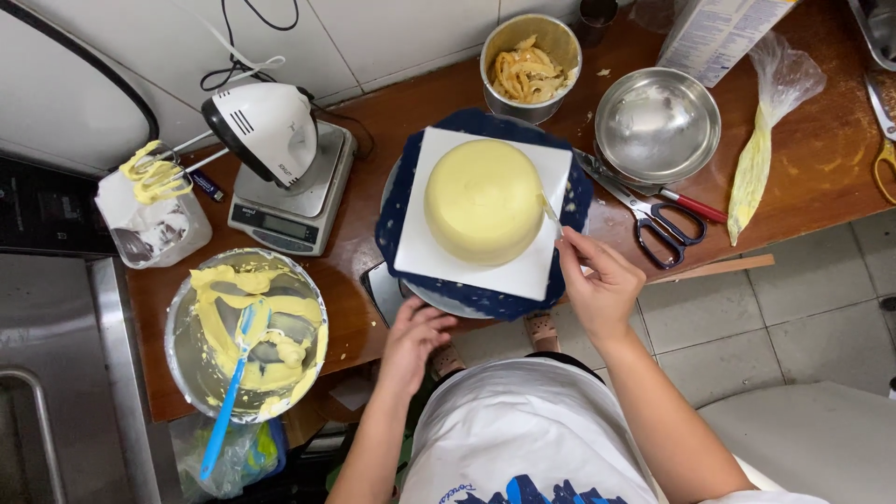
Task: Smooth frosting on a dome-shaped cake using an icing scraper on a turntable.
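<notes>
Head view. We see the cake (pixel 483 200) — a pale yellow dome, frosted smooth — at the centre of a white square board (pixel 422 245), which rests on a dark blue turntable (pixel 399 191) at the near edge of the wooden counter (pixel 812 159).

The right hand (pixel 600 283) sits just right of the cake and slightly nearer to us. Its fingers are pinched closed on a thin spatula (pixel 551 213), whose blade runs up and to the left from the fingertips, the tip touching the cake's right side. The long axis is thus oblique to the board's edge, not flat across the top.

The left hand (pixel 417 333) lies at the near left rim of the turntable, fingers loosely curled against its edge; we cannot tell whether it grips anything.

The right hand is the nearer one to the cake; the cake lies to its left and farther off.

Left on the counter: a bowl (pixel 187 308) of yellow frosting with a blue scraper (pixel 233 373), and a white mixer (pixel 266 131) on a scale (pixel 289 210). Right: scissors (pixel 653 210) and a piping bag (pixel 756 163).
</notes>
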